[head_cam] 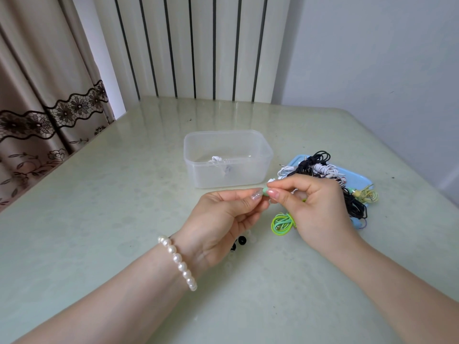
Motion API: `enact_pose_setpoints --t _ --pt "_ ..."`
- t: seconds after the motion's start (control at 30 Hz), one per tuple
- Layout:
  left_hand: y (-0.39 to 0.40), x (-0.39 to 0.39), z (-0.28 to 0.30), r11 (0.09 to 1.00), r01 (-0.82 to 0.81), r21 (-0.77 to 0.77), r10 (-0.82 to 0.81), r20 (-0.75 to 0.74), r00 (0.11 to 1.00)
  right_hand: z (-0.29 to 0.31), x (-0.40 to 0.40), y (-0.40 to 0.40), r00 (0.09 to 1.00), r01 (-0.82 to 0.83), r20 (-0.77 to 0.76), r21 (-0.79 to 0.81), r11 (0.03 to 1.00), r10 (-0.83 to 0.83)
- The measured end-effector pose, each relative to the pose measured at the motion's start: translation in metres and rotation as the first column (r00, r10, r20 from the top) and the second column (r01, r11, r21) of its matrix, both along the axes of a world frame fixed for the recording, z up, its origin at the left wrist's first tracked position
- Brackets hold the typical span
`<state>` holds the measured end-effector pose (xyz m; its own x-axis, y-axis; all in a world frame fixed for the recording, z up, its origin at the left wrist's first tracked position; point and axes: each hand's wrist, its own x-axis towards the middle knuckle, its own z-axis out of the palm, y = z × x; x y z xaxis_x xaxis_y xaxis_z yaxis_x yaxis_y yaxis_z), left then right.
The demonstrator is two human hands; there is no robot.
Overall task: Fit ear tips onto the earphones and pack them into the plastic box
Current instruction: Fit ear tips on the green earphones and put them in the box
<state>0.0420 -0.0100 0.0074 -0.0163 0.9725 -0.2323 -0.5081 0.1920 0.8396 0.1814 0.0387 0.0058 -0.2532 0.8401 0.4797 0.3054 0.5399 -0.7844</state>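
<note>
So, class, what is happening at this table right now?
A person is working with both hands above the table. The left hand and the right hand together pinch a small green earbud between their fingertips, apparently fitting an ear tip. Its coiled green cable hangs below. The clear plastic box behind holds one white earphone set already. More bundled earphones wait on a blue tray at the right, and loose ear tips lie near the left wrist.

Legible text, labels, brands, numbers, signs: none. No readable marking shows on the translucent rectangular plastic box (228, 158), the pale blue plastic tray (361, 180), or the coiled earphone cables (320, 165).
</note>
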Motion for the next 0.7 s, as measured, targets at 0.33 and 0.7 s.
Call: enact_pose_setpoints --t 0.33,0.7 --pt "0.000 -0.001 0.002 0.998 0.059 -0.021 -0.057 0.075 0.996 0.012 0.001 -0.001 0.980 -0.119 -0.193 -0.331 0.936 0.057" --pt "0.001 -0.003 0.002 0.994 -0.003 0.110 0.027 -0.221 0.975 0.016 0.003 0.003 0.909 -0.305 -0.415 -0.596 0.743 0.039"
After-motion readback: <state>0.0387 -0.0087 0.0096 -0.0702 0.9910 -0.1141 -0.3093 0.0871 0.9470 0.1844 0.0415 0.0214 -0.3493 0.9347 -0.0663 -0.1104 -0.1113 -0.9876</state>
